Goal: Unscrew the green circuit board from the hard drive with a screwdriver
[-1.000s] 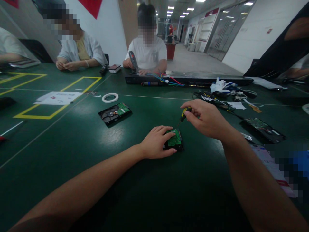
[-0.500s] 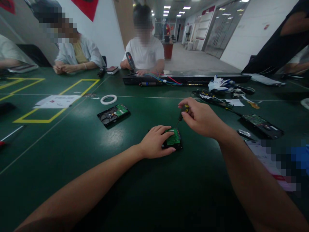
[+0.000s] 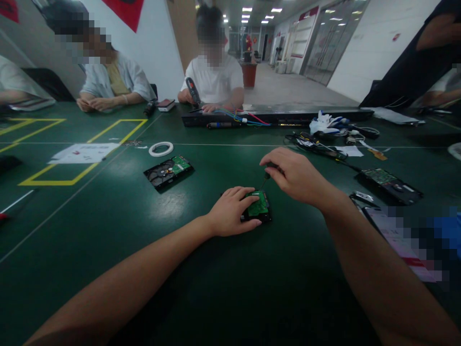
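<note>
The surface [image 3: 201,269] is coloured deep green, crossed by thin pale lines and marked with angular outlines of yellow tape [image 3: 46,183]. On the nearest hard drive [image 3: 265,202], black casing is topped by a bright green board; black and green are repeated on the drive at left [image 3: 158,178], where grey is mixed in, and on the drive at right [image 3: 405,190]. The screwdriver [image 3: 266,176] is seen as dark. White is carried by the ring [image 3: 154,154] and by the paper [image 3: 68,154], which is marked with red. The gloves [image 3: 326,124] are patterned in white and blue. The long black panel [image 3: 196,120] is overlaid with red and blue wires [image 3: 258,118].
</note>
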Tool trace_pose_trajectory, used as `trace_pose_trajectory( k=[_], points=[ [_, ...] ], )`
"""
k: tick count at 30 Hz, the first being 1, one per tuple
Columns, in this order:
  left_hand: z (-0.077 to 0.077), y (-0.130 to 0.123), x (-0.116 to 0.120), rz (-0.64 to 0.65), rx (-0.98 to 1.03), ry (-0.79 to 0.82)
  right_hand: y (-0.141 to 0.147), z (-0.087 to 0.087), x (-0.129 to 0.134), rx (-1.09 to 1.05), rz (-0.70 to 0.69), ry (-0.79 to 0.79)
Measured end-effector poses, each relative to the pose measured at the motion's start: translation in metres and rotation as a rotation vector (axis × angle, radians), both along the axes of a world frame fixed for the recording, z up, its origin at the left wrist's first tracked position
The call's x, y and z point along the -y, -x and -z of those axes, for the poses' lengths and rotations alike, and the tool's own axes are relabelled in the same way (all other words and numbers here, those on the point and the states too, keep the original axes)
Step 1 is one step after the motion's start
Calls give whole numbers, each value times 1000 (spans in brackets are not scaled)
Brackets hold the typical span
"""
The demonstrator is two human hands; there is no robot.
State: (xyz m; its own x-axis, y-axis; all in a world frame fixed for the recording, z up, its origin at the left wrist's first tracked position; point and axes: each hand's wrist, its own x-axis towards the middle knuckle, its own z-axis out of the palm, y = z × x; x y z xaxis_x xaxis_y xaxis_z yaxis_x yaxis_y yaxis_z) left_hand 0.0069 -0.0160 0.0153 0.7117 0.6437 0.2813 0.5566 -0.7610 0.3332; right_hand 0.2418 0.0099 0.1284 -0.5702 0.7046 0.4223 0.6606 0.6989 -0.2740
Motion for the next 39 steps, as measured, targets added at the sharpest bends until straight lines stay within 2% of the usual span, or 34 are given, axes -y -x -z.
trace_pose_trajectory(
  k=[8,19,27,39],
  points=[
    [-1,0,0,-2,-31,-3,1,0,6,-37,102,81],
    [0,0,0,-3,-1,6,0,-1,2,12,45,-13],
    [0,1,-1,-5,-46,-12,-1,2,-1,20,127,-56],
    [0,1,-1,2,-37,-19,0,0,0,21,142,-82]
  ],
)
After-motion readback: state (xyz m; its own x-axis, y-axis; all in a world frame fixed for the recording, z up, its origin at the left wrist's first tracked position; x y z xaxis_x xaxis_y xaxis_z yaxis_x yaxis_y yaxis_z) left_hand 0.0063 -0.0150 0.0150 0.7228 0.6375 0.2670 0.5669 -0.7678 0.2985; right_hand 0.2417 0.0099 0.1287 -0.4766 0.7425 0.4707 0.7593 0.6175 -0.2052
